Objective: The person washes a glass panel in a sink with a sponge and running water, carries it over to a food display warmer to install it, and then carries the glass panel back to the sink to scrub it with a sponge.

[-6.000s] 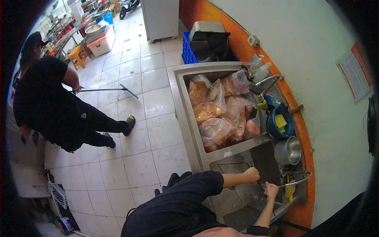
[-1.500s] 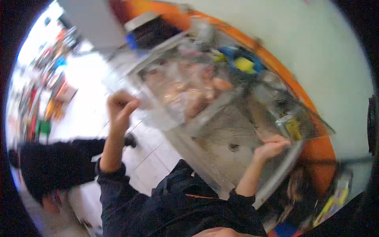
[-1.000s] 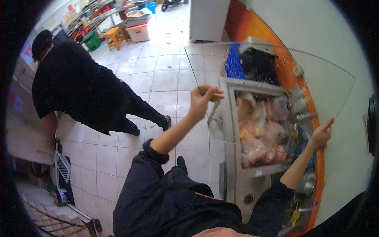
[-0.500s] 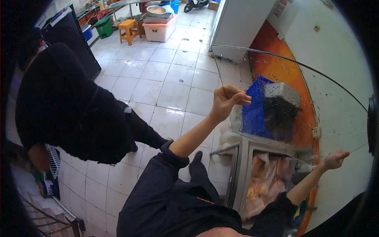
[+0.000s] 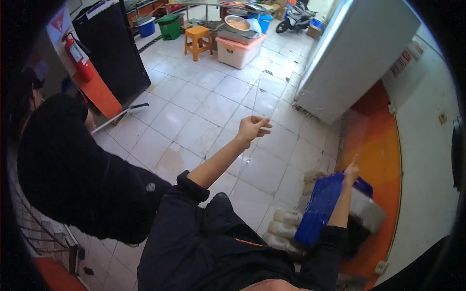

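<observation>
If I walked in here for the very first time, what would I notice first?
Probably the red fire extinguisher at the upper left. Next, perhaps the nearly invisible clear pane in the middle, held between the person's left hand and right hand. The blue crate also stands out, at the lower right.

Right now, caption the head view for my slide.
Left hand and right hand hold a clear pane, a blue crate near the right hand, a co-worker to the left.
</observation>
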A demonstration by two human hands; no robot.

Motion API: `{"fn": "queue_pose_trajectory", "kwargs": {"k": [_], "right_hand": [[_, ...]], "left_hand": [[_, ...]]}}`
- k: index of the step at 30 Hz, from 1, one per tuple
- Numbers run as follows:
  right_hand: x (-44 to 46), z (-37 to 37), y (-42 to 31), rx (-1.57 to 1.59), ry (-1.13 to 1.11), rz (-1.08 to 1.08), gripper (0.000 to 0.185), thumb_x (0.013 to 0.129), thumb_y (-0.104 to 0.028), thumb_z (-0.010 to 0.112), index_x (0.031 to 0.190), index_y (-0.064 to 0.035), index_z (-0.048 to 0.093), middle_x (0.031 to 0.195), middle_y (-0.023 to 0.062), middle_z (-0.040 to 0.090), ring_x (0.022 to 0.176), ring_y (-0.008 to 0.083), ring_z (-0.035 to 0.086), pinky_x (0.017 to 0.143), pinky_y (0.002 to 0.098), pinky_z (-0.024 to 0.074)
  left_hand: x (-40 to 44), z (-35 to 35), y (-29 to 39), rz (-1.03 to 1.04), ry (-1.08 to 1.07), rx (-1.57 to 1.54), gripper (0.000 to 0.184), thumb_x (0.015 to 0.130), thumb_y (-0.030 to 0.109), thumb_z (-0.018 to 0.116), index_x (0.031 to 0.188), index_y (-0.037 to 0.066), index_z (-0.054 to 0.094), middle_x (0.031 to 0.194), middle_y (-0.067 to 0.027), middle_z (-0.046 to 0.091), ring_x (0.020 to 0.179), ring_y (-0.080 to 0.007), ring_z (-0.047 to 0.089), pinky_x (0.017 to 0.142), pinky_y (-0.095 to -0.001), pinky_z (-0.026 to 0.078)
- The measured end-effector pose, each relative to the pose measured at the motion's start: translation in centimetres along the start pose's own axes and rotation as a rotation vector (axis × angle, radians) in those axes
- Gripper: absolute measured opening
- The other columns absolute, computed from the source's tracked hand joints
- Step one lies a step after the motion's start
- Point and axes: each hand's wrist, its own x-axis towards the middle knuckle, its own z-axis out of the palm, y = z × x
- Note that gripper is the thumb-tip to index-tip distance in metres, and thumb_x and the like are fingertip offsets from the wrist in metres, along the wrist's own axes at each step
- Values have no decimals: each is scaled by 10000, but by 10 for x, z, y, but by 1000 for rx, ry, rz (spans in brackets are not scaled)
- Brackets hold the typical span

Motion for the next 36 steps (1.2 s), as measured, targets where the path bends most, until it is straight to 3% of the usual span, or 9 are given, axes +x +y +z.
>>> {"fn": "queue_pose_trajectory", "kwargs": {"k": [3, 5, 13, 19, 24, 28, 32, 34, 36], "right_hand": [[33, 129, -33, -132, -284, 59, 795, 728, -705, 363, 568, 49, 557, 478, 127, 489, 475, 258, 520, 503, 390, 423], [26, 177, -99, -177, -421, 143, 762, 744, -669, 391, 535, 52, 521, 489, 118, 495, 471, 263, 517, 490, 384, 425], [78, 393, -235, -222, -536, 265, 699, 783, -615, 386, 654, 42, 588, 545, 121, 531, 475, 215, 534, 486, 358, 417], [122, 581, -391, -282, -603, 96, 710, 781, -628, 367, 654, 29, 604, 636, 155, 572, 531, 257, 572, 556, 376, 441], [158, 790, -554, -301, -633, -175, 763, 784, -642, 311, 725, 55, 614, 772, 250, 589, 779, 371, 571, 695, 443, 414], [133, 956, -698, -238, -675, -482, 768, 780, -661, 307, 589, 35, 566, 518, 172, 534, 490, 267, 566, 506, 372, 432], [86, 1077, -856, -271, -767, -626, 757, 778, -663, 311, 577, 20, 565, 515, 169, 534, 475, 261, 556, 499, 381, 422], [65, 1134, -924, -277, -911, -536, 770, 780, -663, 277, 715, 27, 615, 751, 238, 591, 763, 370, 576, 660, 452, 417], [55, 1205, -979, -260, -880, -558, 775, 778, -663, 285, 710, 37, 609, 738, 238, 590, 744, 366, 577, 644, 449, 416]], "left_hand": [[100, -59, -6, -133, 75, -16, 277, 787, 253, 614, 897, 12, 535, 894, -121, 623, 744, -194, 622, 607, -251, 483], [165, -94, -10, -188, 135, -66, 269, 789, 202, 598, 923, -20, 530, 876, -139, 623, 692, -228, 630, 502, -255, 462], [372, -208, 57, -275, 166, 6, 308, 811, 224, 569, 968, -32, 502, 901, -146, 616, 722, -229, 628, 612, -288, 504], [534, -310, 118, -256, 259, -81, 202, 854, 172, 494, 969, 9, 456, 951, -154, 599, 798, -237, 618, 664, -279, 501], [641, -408, 199, -98, 481, -107, 165, 867, 174, 469, 921, 21, 443, 939, -157, 592, 798, -230, 615, 650, -275, 513], [699, -500, 256, -31, 674, -137, 180, 877, 200, 456, 904, 26, 417, 905, -139, 575, 746, -222, 619, 581, -265, 514], [771, -598, 287, -24, 889, -144, 209, 888, 235, 429, 918, 29, 414, 887, -134, 578, 657, -218, 622, 526, -273, 508], [818, -653, 312, -2, 915, -106, 221, 886, 238, 436, 926, 22, 411, 875, -135, 579, 636, -215, 622, 516, -275, 506], [878, -715, 352, 30, 928, -96, 219, 882, 230, 442, 924, 18, 408, 854, -140, 583, 620, -217, 621, 505, -275, 504]]}}
